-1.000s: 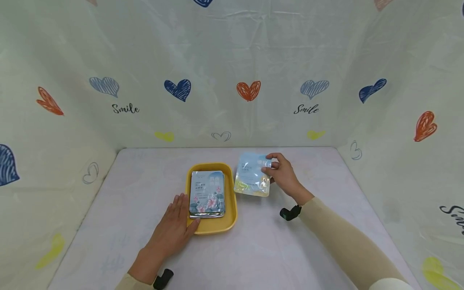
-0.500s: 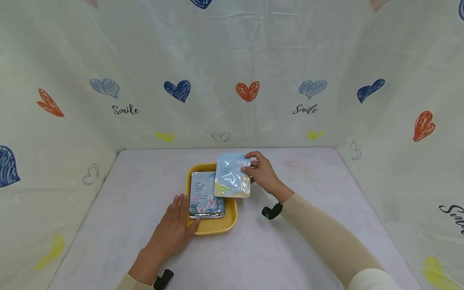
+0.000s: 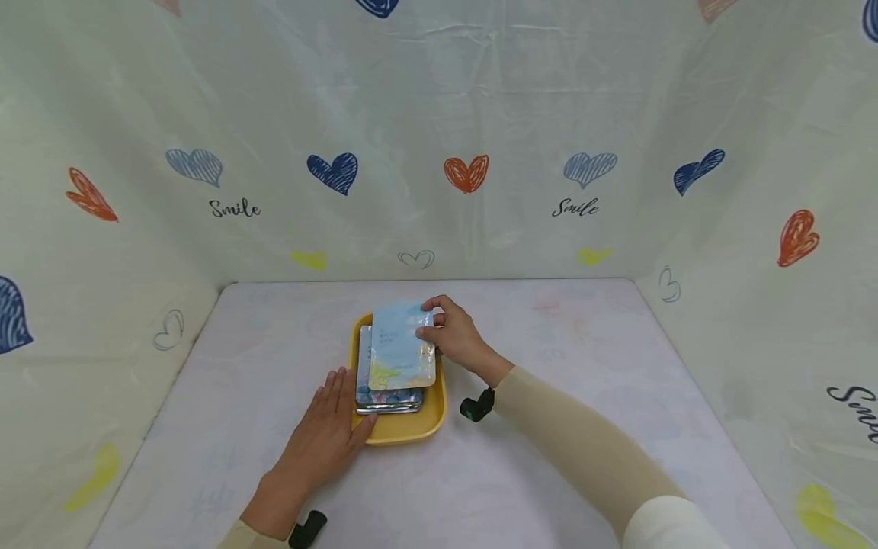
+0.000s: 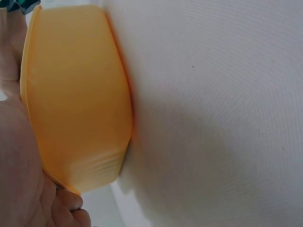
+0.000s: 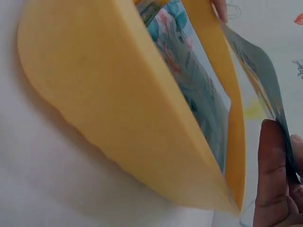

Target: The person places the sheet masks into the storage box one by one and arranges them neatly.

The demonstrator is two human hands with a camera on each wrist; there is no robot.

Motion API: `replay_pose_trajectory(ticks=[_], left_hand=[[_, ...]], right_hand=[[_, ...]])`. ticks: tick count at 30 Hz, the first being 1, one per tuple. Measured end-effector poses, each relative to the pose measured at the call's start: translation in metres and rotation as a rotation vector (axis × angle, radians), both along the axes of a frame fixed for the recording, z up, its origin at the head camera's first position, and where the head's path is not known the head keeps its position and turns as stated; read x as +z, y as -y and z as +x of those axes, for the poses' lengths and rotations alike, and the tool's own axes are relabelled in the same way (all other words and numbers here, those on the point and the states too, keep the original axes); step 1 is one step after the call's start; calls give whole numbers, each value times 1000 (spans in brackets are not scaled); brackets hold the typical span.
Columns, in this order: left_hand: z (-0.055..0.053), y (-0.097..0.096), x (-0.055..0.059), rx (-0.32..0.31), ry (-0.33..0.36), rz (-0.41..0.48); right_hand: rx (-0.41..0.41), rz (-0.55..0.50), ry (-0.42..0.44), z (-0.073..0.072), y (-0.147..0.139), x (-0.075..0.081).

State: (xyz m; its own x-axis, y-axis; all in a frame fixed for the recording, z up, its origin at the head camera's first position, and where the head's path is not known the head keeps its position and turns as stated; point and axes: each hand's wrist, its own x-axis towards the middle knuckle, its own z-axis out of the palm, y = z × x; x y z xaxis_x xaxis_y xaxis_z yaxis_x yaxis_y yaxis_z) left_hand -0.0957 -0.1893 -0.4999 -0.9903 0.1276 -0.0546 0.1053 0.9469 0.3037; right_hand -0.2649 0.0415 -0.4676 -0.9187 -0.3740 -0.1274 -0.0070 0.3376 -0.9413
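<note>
A light-blue sachet [image 3: 400, 347] with a yellow lower corner is pinched at its right edge by my right hand [image 3: 458, 335]. It hangs over the yellow tray [image 3: 410, 433], covering most of a stack of flower-printed sachets [image 3: 391, 402] inside. In the right wrist view the held sachet [image 5: 258, 61] is raised above the tray rim, fingers on both faces, and the flowered packet [image 5: 189, 80] lies in the tray below. My left hand [image 3: 328, 423] rests along the tray's left rim with straight fingers, its thumb at the near left corner.
The tray stands on a white-covered table [image 3: 549, 457]. A pale curtain [image 3: 411, 91] printed with hearts encloses the back and both sides. Black wrist cameras [image 3: 476, 406] sit below each hand.
My right hand has carried the light-blue sachet leftward, from beside the tray to above the flowered stack. The left hand and the tray have stayed in place.
</note>
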Motion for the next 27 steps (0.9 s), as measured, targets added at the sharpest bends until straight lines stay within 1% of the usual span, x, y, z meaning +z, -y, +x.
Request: replay_pose_trajectory(ticks=[5,10,14,17,21,24,27], left_hand=[[-1,0,0,-2,-3,4],[-1,-1,0,-9,-12,2],[-1,0,-1,-15,-13,3],[-1,0,-1,-18,-16,7],[-2,1,-2,-18,-28,9],[-2,1,-3,-20,-35,9],[-2,1,-3,-20,-36,12]], right_hand=[[28,55,-29,4,15,-3],[49,146,-84,6,27,-7],[68,269,-169,8,31,-8],[93,372,-252,10,31,-8],[118,466,-334,11,31,-8],[118,504,-361,11,32,-9],[110,526,-365,11,32,-8]])
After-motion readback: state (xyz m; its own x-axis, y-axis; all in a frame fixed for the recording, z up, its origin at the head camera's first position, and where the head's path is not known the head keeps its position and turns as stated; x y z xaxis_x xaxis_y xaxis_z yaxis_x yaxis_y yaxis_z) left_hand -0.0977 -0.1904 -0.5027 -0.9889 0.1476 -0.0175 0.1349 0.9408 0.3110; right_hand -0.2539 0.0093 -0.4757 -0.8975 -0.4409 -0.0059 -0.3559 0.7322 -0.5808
